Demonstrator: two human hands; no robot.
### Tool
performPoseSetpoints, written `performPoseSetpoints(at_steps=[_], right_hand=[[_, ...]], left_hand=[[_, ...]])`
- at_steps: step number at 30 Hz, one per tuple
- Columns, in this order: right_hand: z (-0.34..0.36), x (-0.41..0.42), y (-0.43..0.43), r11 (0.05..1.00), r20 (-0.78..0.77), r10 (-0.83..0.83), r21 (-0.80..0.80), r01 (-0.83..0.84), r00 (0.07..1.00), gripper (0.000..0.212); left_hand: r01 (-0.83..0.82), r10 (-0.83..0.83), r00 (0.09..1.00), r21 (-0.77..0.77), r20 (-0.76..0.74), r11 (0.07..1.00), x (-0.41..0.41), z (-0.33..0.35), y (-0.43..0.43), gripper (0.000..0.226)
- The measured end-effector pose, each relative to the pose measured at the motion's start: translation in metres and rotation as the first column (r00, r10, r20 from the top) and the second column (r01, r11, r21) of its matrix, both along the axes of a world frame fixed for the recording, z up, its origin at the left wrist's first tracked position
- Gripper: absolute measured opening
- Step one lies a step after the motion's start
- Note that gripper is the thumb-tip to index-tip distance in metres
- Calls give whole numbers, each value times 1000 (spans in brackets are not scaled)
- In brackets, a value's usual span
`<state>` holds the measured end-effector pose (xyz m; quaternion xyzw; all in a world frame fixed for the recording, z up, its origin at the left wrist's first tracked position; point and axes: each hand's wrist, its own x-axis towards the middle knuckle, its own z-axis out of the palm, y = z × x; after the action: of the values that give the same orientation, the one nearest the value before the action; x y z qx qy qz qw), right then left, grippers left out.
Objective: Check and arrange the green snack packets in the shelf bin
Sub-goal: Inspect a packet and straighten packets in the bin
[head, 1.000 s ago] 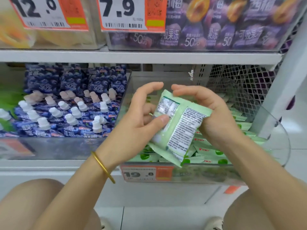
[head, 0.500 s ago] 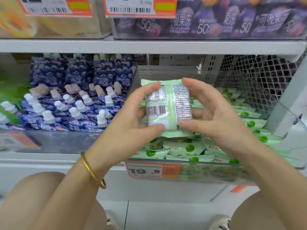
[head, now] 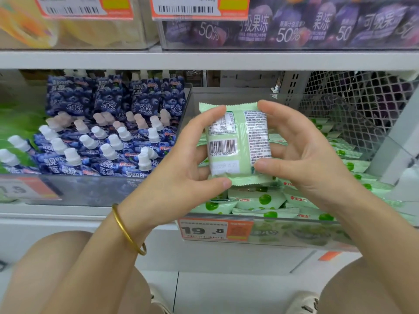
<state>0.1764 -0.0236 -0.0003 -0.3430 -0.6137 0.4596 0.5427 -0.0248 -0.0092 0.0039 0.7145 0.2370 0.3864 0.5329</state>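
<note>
A pale green snack packet is held upright above the clear shelf bin, its back side with barcode and print facing me. My left hand grips its left edge, forefinger on the top corner and thumb under the bottom seam. My right hand grips the right edge, forefinger at the top and thumb on the lower right of the packet. Several more green packets lie stacked in the bin below and behind my hands.
A clear bin of blue spouted pouches stands to the left. A wire mesh panel closes the right rear. An orange price tag hangs on the bin's front. The upper shelf carries purple jelly packs. My knees flank the floor below.
The packet turned from tilted to upright, back side facing me, and both hands now grip its side edges. Since half a second ago it is almost still.
</note>
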Motion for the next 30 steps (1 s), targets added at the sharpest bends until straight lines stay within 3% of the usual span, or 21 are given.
performPoseSetpoints(at_steps=[7,9,11,14,17,21,23,27,30], right_hand=[[0,-1,0,1000,-21,-11,14,11,1000,80],[-1,-1,0,999,-40,-26,28,27,999,82],[0,-1,-1,998,-69,-48,29,50,996,69],[-1,-5,-2,994,-90,-101,21,104,991,52],[-1,-9,-3,990,-122,-130,41,136,984,48],[-1,-10,-4,992,-149,-111,40,118,983,38],[-1,-9,-4,996,-152,-75,29,81,986,37],[-1,-6,0,1000,-178,10,11,-8,984,60],[-1,-8,-1,999,-148,24,36,-19,989,59]], left_hand=[[-22,21,1000,51,14,998,1,1,1,79],[-75,75,997,92,6,993,2,0,2,76],[-186,193,981,175,-23,967,3,-2,1,70],[-330,412,906,451,-94,829,7,-7,1,57],[-323,539,825,638,-172,699,9,-9,-1,44],[-247,529,798,643,-290,725,9,-7,-1,84],[-216,544,776,676,-319,705,8,-7,0,93],[-201,538,757,652,-370,731,8,-5,-3,84],[-270,477,835,550,-275,790,9,-4,-4,45]])
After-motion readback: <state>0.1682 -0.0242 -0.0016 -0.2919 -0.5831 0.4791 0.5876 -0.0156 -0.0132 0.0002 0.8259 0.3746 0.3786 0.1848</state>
